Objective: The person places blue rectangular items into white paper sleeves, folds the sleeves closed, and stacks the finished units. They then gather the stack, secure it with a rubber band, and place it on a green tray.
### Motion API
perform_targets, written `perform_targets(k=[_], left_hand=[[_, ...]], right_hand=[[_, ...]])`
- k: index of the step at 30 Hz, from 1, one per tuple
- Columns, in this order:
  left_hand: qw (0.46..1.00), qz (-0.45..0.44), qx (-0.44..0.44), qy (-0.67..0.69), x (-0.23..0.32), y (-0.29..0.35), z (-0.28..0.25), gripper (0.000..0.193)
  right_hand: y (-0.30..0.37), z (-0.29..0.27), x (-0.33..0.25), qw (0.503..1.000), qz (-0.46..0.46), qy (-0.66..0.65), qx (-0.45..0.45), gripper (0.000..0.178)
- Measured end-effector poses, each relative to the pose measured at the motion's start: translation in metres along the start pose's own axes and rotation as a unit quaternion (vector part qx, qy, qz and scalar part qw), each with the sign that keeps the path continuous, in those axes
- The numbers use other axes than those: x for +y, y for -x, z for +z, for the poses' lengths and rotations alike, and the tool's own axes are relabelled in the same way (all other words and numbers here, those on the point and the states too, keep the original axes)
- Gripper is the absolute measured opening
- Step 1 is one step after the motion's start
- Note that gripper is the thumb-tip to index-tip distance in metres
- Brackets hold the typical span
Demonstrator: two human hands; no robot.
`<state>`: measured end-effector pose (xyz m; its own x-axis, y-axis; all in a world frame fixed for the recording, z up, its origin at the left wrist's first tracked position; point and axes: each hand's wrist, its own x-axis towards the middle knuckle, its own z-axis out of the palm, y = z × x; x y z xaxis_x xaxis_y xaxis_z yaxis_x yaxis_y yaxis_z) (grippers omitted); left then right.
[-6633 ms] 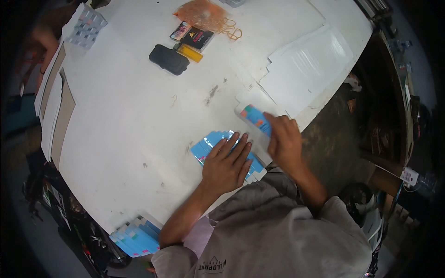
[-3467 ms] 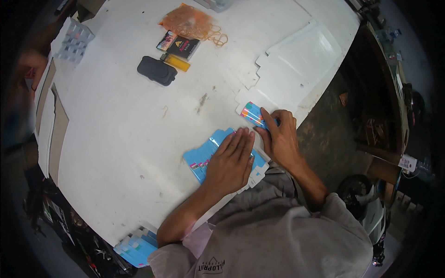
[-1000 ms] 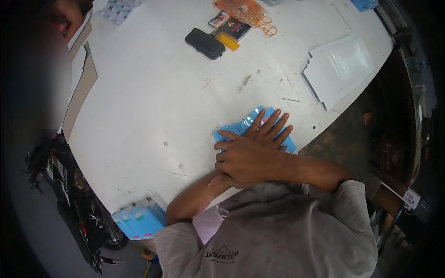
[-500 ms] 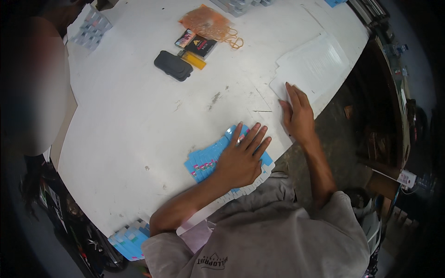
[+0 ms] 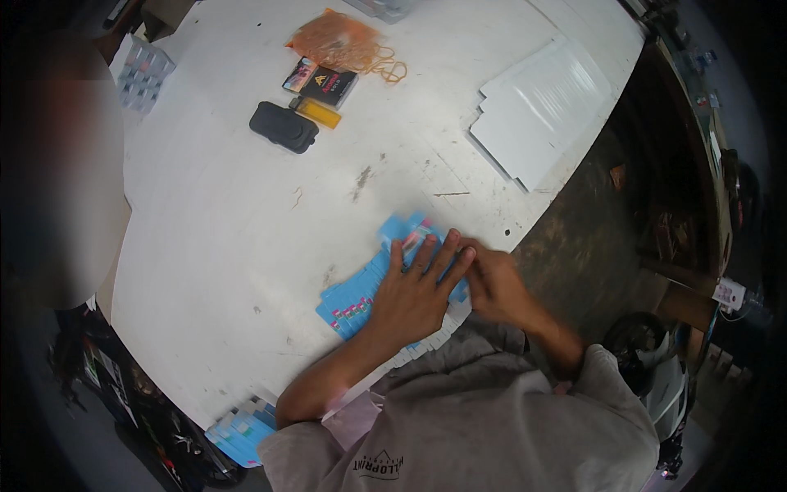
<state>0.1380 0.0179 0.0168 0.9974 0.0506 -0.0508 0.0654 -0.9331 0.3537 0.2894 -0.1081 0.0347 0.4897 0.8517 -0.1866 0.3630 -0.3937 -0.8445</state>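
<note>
Left hand (image 5: 413, 289): fingers spread flat, gripping nothing
Right hand (image 5: 498, 284): half-curled, can't tell grip
Glossy blue card sheets (image 5: 352, 293): fanned under left palm on white table (image 5: 221, 221); prob best to keep steps even

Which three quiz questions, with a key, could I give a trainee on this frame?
1. What lies under the spread left hand?
A: an orange plastic bag
B: fanned blue printed cardboard pieces
C: a flat black box
2. True or false: a yellow plastic lighter lies beside the dark grey oblong case.
3. Fill in: in the picture, the glossy white cardboard stack lies to the ____ of that case.

Key: 1 B; 2 true; 3 right.
</note>
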Motion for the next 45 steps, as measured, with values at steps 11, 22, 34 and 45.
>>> perform_targets(k=[11, 22, 34, 45], left_hand=[[0.994, 0.027, 0.053, 0.095, -0.011, -0.007, 0.000, 0.082], [0.987, 0.000, 0.110, 0.116, -0.005, 0.005, 0.014, 0.088], [0.994, -0.030, 0.048, 0.092, -0.001, -0.007, 0.000, 0.067], [0.993, -0.057, 0.083, 0.061, 0.002, -0.007, 0.003, 0.064]], right_hand=[[-0.060, -0.039, 0.042, 0.906, -0.143, 0.314, 0.244, 0.052], [-0.007, -0.003, -0.002, 0.946, 0.006, -0.302, -0.118, 0.041], [-0.074, -0.044, 0.033, 0.911, -0.154, 0.268, 0.272, 0.037], [-0.022, -0.007, 0.014, 0.964, -0.111, 0.219, 0.102, 0.037]])
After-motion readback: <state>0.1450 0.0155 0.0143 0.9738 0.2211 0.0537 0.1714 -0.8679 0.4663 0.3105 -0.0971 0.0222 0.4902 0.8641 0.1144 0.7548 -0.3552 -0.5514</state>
